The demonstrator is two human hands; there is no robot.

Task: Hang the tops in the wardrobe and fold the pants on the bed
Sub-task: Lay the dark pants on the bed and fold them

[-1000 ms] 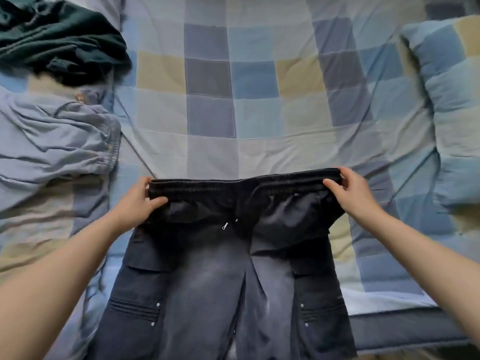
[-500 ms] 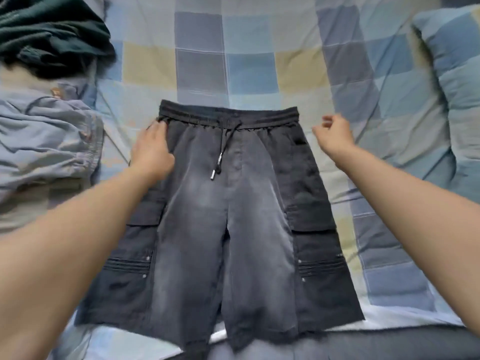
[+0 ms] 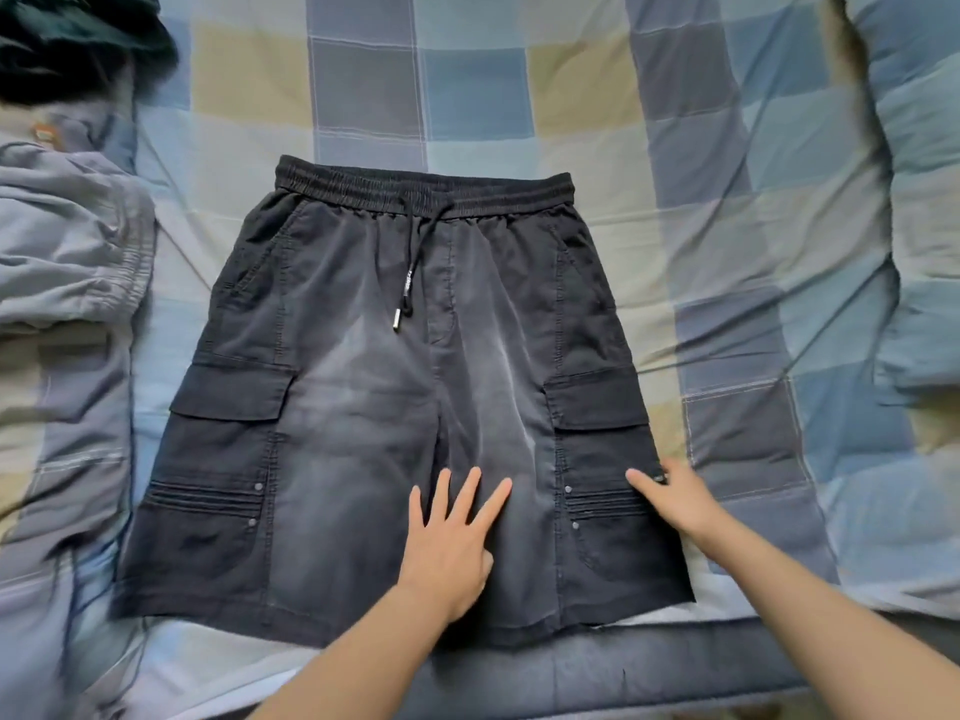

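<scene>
Checked patchwork bedsheet (image 3: 519,96) in blue, grey and beige squares lying creased across the mattress, matching checked pillow (image 3: 914,200) resting at the right edge, dark blue-grey mattress edge (image 3: 675,672) showing along the bottom.

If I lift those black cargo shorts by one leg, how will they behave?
The black cargo shorts would probably flop and drape, since they lie flat and creased on the bed. The drawstring will likely dangle. The cargo pockets may weigh down the sides.

Open checked sheet (image 3: 519,96) lies far of the shorts (image 3: 395,407); crumpled grey-blue garment (image 3: 67,252) blocks the left, pillow (image 3: 924,200) the right.
</scene>
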